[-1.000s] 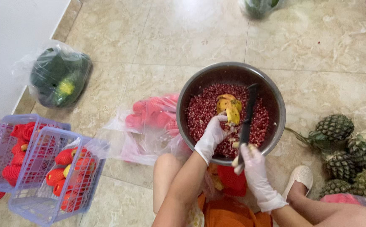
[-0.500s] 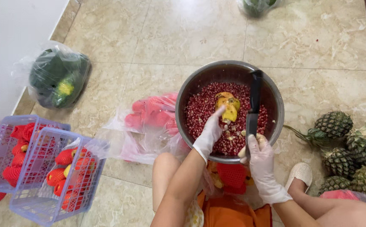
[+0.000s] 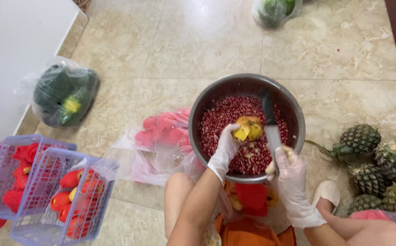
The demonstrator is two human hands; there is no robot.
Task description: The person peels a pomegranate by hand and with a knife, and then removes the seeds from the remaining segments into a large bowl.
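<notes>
left hand (image 3: 226,146): white-gloved, fingers closed around yellow pomegranate husk piece (image 3: 248,129), over round steel bowl (image 3: 207,102) of red seeds
right hand (image 3: 289,168): white-gloved, wrapped around black-handled knife (image 3: 271,123), blade over bowl
floor: pineapples (image 3: 380,168) right, lilac plastic baskets (image 3: 48,182) left

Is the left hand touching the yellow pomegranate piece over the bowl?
Touching. The head view shows the gloved left hand with its fingers wrapped against the yellow pomegranate piece, no gap between them, above the seeds in the metal bowl.
</notes>
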